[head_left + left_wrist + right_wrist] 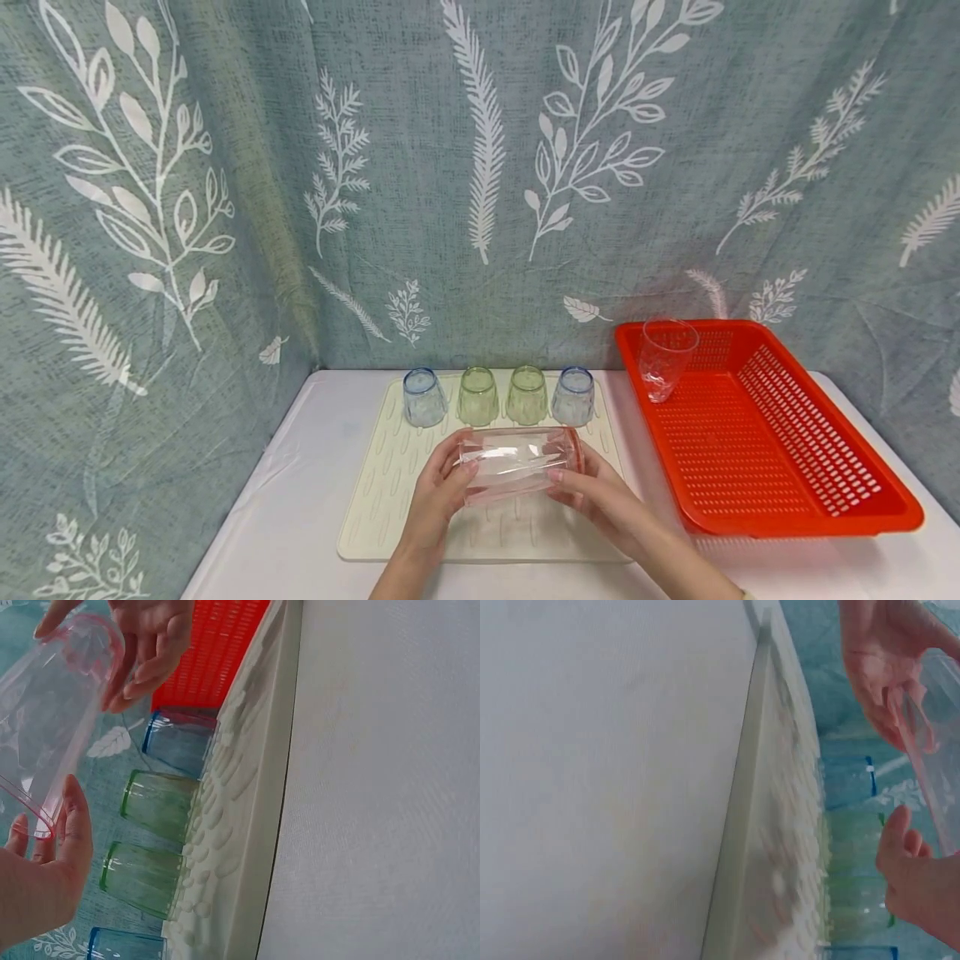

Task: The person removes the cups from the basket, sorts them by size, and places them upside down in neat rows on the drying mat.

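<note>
A tall, clear pink-tinted drinking glass (517, 465) lies sideways in the air between both hands, over the cream drying mat (375, 508). My left hand (441, 493) grips its left end, thumb at the front. Around the right end, by the reddish edge, the right hand (603, 500) holds it with thumb and fingers. The left wrist view shows the left fingers (73, 817) against the pink-edged end of the glass (52, 727). In the right wrist view the glass (941, 750) runs off the frame's right side.
Along the mat's back edge stand upside-down tumblers: a blue one (424, 398), two green ones (477, 397) (527, 397) and another blue one (574, 398). To the right sits a red plastic basket (780, 521) with a tall clear glass (666, 358) leaning in its back left corner. A patterned curtain (420, 167) hangs behind.
</note>
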Demonstrator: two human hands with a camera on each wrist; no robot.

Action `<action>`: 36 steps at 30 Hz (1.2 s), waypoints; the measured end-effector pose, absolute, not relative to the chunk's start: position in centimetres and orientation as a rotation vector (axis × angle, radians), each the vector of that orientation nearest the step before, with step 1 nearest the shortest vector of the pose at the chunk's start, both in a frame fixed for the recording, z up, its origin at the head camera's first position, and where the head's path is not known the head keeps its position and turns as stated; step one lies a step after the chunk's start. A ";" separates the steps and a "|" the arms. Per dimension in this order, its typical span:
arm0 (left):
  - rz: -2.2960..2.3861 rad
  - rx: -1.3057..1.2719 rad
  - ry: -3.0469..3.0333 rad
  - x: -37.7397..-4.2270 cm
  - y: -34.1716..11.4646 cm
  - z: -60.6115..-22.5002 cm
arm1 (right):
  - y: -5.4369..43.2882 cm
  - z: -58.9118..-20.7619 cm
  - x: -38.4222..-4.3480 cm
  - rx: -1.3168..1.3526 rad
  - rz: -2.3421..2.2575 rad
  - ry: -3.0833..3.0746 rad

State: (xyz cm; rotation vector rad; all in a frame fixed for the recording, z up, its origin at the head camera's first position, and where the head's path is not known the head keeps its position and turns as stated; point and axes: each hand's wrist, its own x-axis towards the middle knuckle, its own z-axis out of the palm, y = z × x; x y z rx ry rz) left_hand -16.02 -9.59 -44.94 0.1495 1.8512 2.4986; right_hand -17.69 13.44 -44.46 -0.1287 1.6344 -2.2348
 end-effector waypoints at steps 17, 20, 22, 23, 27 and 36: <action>2.441 0.166 1.826 -16.0 -11.0 -45.6 | 12.4 -44.9 -17.4 -0.113 -2.329 1.468; 2.339 0.136 1.984 -16.1 -11.8 -45.7 | 12.2 -44.9 -17.6 -0.090 -2.323 1.502; 2.262 0.092 2.131 -16.3 -12.7 -45.8 | 12.0 -45.0 -17.8 -0.074 -2.325 1.530; 2.215 0.057 2.212 -16.4 -13.1 -45.8 | 11.9 -45.0 -17.9 -0.060 -2.329 1.545; 2.022 -0.111 2.482 -16.9 -15.4 -46.0 | 11.4 -44.9 -18.5 -0.021 -2.352 1.596; 1.496 -0.434 2.728 -17.1 -19.5 -47.0 | 10.4 -44.4 -19.6 0.007 -2.348 1.721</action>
